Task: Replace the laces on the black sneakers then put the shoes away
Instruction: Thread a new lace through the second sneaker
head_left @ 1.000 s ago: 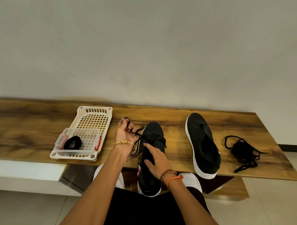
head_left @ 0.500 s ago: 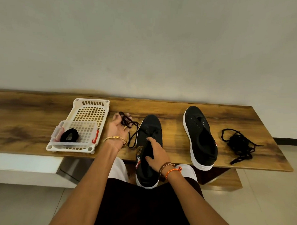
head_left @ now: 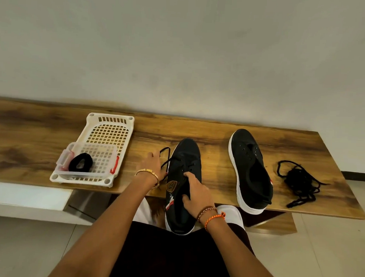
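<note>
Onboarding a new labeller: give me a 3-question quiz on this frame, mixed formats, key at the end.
1. True or false: the sneaker on the right has a lace threaded through its eyelets.
2. Multiple choice: where is the coiled black lace? A) on the bare bench B) in the clear container inside the white basket C) in the right hand
3. Fill in: the left hand holds the ____ coming off the near sneaker.

Key
1. False: its eyelets are bare, and a loose lace pile lies beside it.
2. B
3. Lace
</note>
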